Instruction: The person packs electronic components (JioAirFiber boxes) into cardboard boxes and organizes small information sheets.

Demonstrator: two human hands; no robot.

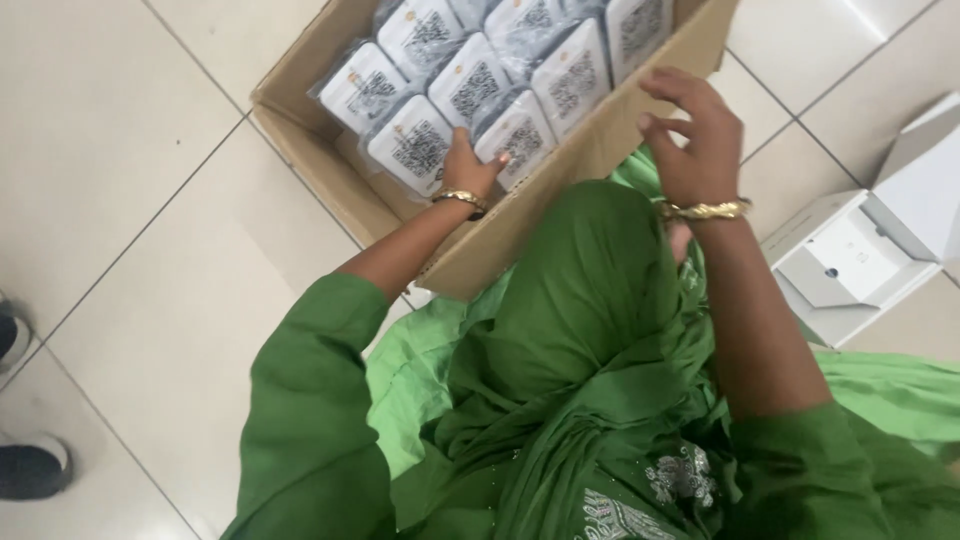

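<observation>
**Inspector:** Nearest, green garments. The left hand (468, 172) reaches into the cardboard box (300, 120) at twelve o'clock, fingers closed on a white packet (420, 150) in the front row.

**Clerk:** And the right hand (700, 135)?

**Inspector:** Fingers spread apart, resting on the box's right wall, holding nothing.

**Clerk:** Handling?

**Inspector:** Each packet is a flat white square with a dark square code, sealed in clear film. Judged light, rigid and slippery; best pinched by opposite edges.

**Clerk:** Farther out?

**Inspector:** More packets (560, 70) stand in rows behind. At three o'clock, an open white carton (850, 260) on the floor tiles (120, 130); at eight o'clock, dark shoes (30, 465).
</observation>
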